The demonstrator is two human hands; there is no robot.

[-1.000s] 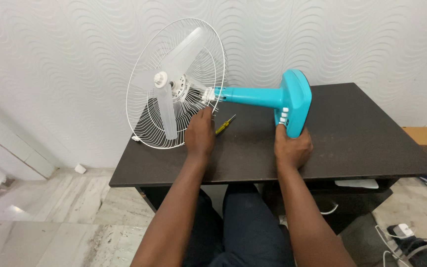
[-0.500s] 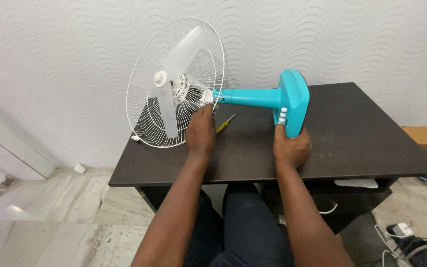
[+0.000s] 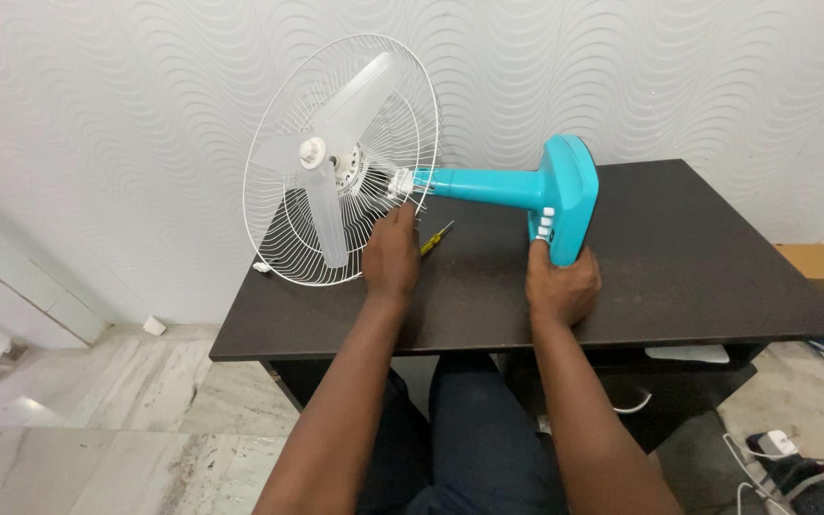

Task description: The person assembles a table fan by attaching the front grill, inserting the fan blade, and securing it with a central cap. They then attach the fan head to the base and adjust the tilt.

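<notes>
A table fan lies tipped on its side on a dark table (image 3: 679, 277). Its teal base (image 3: 569, 195) and teal neck (image 3: 479, 183) point right, and its white wire guard (image 3: 283, 229) with translucent blades (image 3: 321, 215) faces left. My right hand (image 3: 562, 283) grips the lower edge of the teal base. My left hand (image 3: 391, 253) reaches up to the white joint behind the guard, fingers touching it; whether it grips is not clear. A yellow-handled screwdriver (image 3: 434, 237) lies on the table just right of my left hand.
A white textured wall stands behind the table. Marble floor shows at the left. A cardboard box (image 3: 817, 259) sits at the right, with cables and a white adapter (image 3: 776, 443) on the floor at lower right. A white sheet (image 3: 689, 354) lies on the shelf under the table.
The fan has shifted very slightly; my left hand stays at the joint behind the guard and my right hand keeps its hold on the base.
</notes>
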